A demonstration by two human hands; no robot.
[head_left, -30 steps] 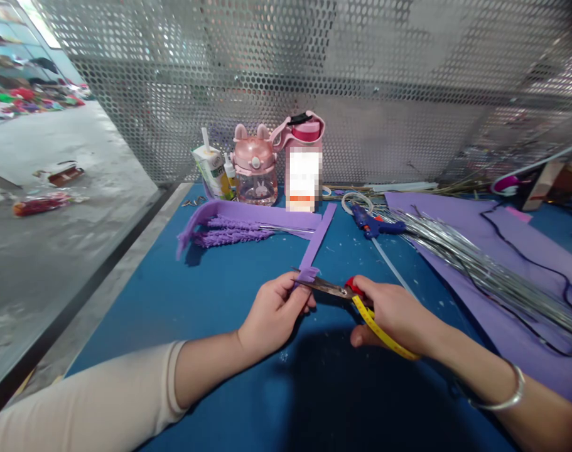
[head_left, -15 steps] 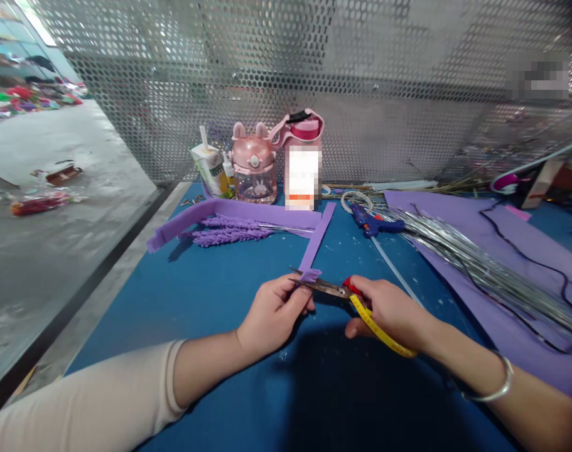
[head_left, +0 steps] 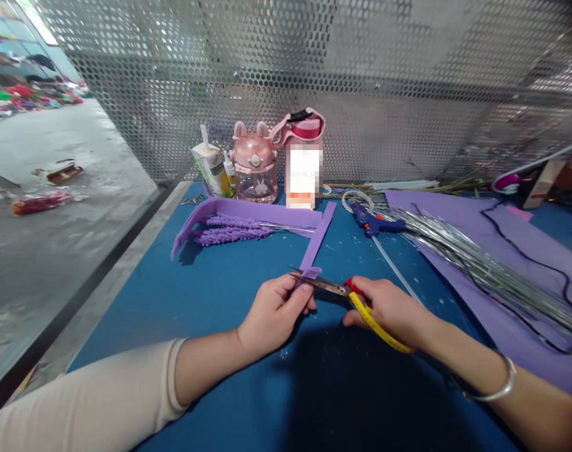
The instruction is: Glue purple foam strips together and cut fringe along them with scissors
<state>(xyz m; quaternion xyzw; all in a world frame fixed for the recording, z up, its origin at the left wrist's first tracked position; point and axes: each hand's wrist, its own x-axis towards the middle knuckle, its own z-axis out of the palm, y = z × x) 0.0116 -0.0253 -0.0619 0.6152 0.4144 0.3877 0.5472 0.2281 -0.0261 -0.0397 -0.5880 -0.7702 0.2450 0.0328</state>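
My left hand (head_left: 272, 312) pinches the near end of a long purple foam strip (head_left: 318, 237) that runs away across the blue table (head_left: 210, 295) and bends left toward the bottles. My right hand (head_left: 390, 309) is closed round scissors (head_left: 324, 285) with a red and yellow handle; the blades sit across the strip's near end, just beyond my left fingertips. A bracelet circles my right wrist.
Finished purple fringed stems (head_left: 229, 231) lie by the strip's far part. At the back stand a juice carton (head_left: 211, 168), a pink bunny bottle (head_left: 254, 164) and a pink flask (head_left: 304, 157). A blue glue gun (head_left: 373, 223), silver wires (head_left: 469, 257) and purple foam sheet (head_left: 521, 251) fill the right. Perforated metal wall behind.
The far left end of the purple strip swung out to the left, then curled back in. My hands and the scissors stayed almost in place at the strip's near end.
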